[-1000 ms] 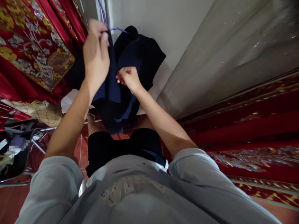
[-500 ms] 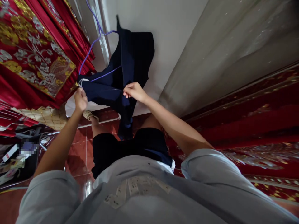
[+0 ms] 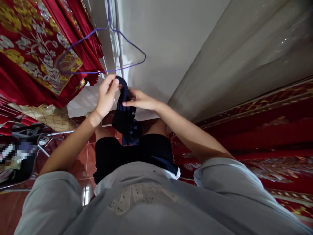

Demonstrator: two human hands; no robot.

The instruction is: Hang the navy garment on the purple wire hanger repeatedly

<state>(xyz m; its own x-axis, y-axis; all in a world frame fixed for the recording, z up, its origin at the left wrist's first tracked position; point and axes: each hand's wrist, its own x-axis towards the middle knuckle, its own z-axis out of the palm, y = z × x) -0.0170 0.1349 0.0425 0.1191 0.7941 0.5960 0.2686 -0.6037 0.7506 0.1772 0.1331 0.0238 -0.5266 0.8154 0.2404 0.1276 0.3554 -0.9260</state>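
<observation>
A dark navy garment (image 3: 124, 114) hangs bunched in front of my legs, gathered narrow at its top; its kind is not clear. My left hand (image 3: 107, 93) pinches its upper edge between thumb and fingers, and a thin pale cord end dangles beside that hand. On the other side, my right hand (image 3: 141, 99) has its thumb in front of the cloth and its fingers partly hidden behind it, gripping the folds. Just above both hands hangs a bare purple wire hanger (image 3: 127, 67), apart from the garment.
Red cloth with gold and silver embroidery (image 3: 39, 49) hangs at the left. Below it stands a black chair or tray (image 3: 31, 169) with small items. A pale wall (image 3: 166, 42) is ahead, with a grey sheet (image 3: 232, 62) and more red embroidered cloth (image 3: 276, 127) at the right.
The navy garment has come off the purple hanger and is gathered lower, closer to my body. My left hand has moved right and up, near my right hand. The hanger now hangs bare.
</observation>
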